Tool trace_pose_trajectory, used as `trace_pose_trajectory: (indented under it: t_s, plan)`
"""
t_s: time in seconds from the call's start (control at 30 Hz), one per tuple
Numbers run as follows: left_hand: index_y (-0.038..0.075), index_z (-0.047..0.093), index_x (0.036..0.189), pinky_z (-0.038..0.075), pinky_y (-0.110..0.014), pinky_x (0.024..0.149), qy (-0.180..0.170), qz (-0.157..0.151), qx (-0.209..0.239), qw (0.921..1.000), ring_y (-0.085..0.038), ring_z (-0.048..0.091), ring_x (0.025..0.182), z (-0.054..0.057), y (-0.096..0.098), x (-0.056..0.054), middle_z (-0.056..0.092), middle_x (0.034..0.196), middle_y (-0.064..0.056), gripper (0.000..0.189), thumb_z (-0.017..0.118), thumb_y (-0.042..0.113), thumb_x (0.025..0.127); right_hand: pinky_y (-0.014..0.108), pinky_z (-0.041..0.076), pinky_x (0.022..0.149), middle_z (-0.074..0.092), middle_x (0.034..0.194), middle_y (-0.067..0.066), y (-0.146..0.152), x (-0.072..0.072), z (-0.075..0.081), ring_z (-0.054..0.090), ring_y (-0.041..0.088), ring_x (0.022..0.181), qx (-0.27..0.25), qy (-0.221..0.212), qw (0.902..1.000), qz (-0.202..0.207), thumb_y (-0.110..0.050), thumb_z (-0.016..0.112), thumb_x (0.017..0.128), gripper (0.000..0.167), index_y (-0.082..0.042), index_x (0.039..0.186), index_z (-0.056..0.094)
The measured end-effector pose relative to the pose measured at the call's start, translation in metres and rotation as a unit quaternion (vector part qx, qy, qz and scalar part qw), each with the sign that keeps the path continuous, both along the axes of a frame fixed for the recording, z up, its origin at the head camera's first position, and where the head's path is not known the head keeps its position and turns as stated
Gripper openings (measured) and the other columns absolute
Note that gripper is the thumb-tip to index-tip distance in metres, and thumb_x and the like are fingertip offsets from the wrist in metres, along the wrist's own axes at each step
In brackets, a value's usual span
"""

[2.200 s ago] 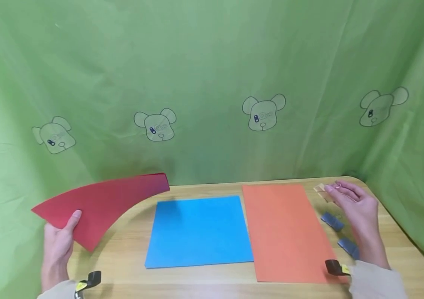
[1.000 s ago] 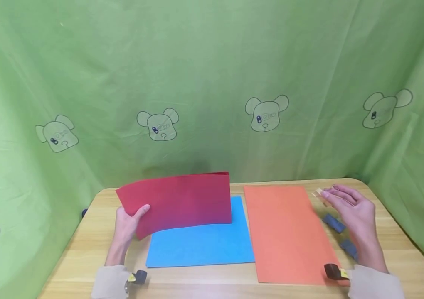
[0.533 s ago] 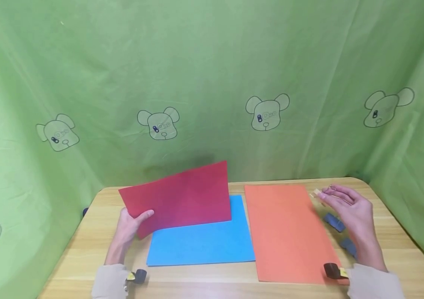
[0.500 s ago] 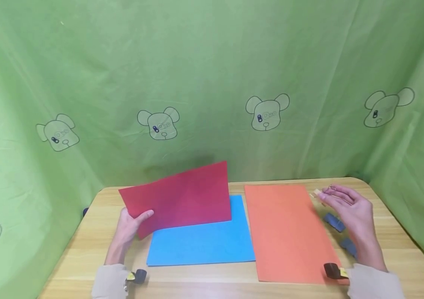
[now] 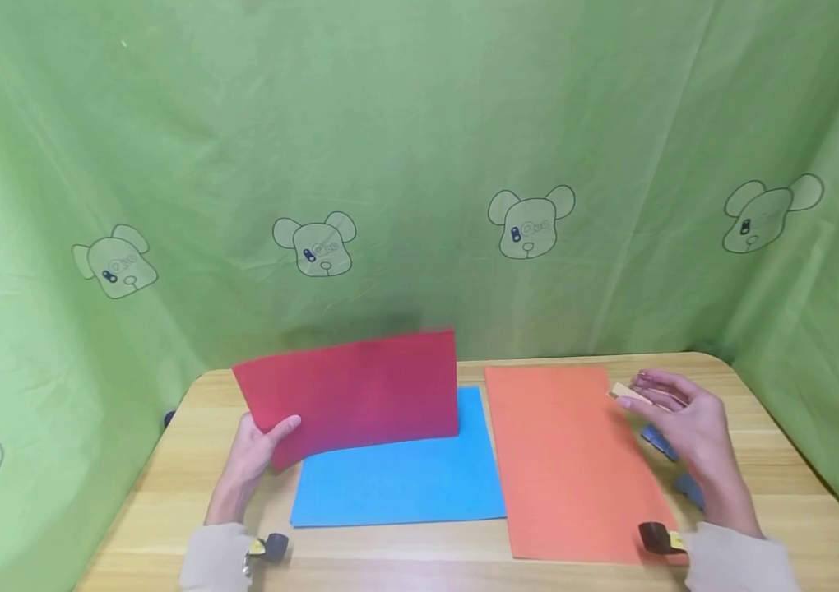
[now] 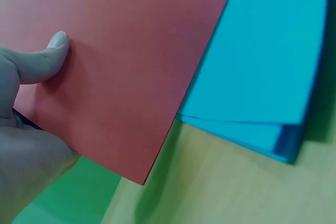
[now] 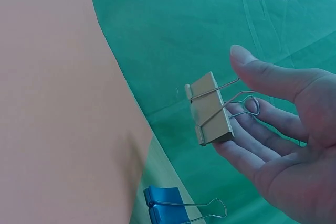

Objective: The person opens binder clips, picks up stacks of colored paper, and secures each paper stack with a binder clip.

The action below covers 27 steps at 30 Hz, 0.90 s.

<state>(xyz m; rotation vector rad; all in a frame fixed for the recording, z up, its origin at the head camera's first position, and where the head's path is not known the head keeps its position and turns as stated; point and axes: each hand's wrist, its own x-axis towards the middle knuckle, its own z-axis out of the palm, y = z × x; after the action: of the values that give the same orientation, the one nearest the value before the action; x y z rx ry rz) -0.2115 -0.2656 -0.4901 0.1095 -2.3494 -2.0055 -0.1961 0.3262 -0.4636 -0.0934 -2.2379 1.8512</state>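
Clock directions refer to the head view, 12 o'clock being toward the green curtain. The left hand grips the red paper at its 8 o'clock end, thumb flat on the near face and the remaining fingers hidden behind the sheet. The red paper is raised and tilted, covering the 11 o'clock portion of the blue paper; contact between the two cannot be determined. The blue paper lies on the wooden table, its layers parted at one corner in the left wrist view. At its 3 o'clock side lies the orange paper, flat and lengthwise. The tan binder clip is held clear of the table, at 1 o'clock from the orange paper's centre. The right hand, at 4 o'clock from this clip, pinches it lightly by its wire handles, thumb and fingers well spread. At the orange paper's 3 o'clock side rest two blue binder clips, the nearer partly hidden by the right wrist.
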Motion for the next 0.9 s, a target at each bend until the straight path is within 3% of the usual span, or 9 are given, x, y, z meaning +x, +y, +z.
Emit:
trace_pose_trajectory:
  t_s: [0.17,0.4,0.5,0.67,0.9]
  plan:
    - [-0.001,0.058,0.115,0.050,-0.026,0.087,0.004,0.001,-0.002,1.0000,-0.015,0.063,0.095,0.005,-0.002,0.001,0.068,0.099,-0.001,0.027,0.073,0.007,0.095,0.013,0.054,0.078,0.076,0.105,-0.011,-0.002,-0.001,0.002,0.071,-0.002,0.093,0.004,-0.010,0.9999,-0.003,-0.009,0.086,0.084,0.042,-0.016,0.120,0.066]
    - [-0.004,0.059,0.121,0.051,-0.028,0.085,0.005,-0.019,-0.005,0.9998,-0.017,0.064,0.094,0.010,-0.002,-0.001,0.069,0.103,-0.005,0.033,0.074,0.007,0.094,0.017,0.056,0.076,0.077,0.099,-0.006,-0.005,-0.002,0.006,0.073,0.002,0.086,-0.048,-0.032,0.9983,0.012,-0.005,0.087,0.082,0.050,0.004,0.122,0.058]
    - [-0.004,0.059,0.123,0.051,-0.029,0.086,-0.007,-0.021,-0.007,0.9997,-0.018,0.064,0.094,0.010,-0.001,-0.002,0.069,0.105,-0.006,0.035,0.074,0.010,0.095,0.018,0.057,0.075,0.078,0.096,-0.005,-0.007,-0.002,0.007,0.074,0.004,0.084,-0.065,-0.040,0.9971,0.010,-0.003,0.087,0.081,0.048,0.006,0.119,0.058]
    - [-0.003,0.056,0.126,0.052,-0.029,0.086,-0.025,-0.017,0.003,0.9995,-0.018,0.065,0.094,0.009,0.001,-0.003,0.068,0.107,-0.006,0.037,0.072,0.010,0.096,0.017,0.057,0.074,0.077,0.094,-0.007,-0.013,-0.004,0.008,0.073,0.002,0.082,-0.049,-0.045,0.9977,-0.008,-0.008,0.089,0.080,0.050,0.005,0.118,0.060]
    - [-0.001,0.053,0.129,0.053,-0.028,0.087,-0.038,-0.019,0.045,0.9981,-0.017,0.066,0.096,0.005,0.005,-0.004,0.070,0.107,-0.002,0.040,0.072,0.006,0.095,0.018,0.057,0.075,0.078,0.096,-0.003,-0.023,-0.008,0.004,0.075,0.007,0.082,-0.098,0.012,0.9950,-0.015,0.005,0.087,0.077,0.044,0.009,0.111,0.060]
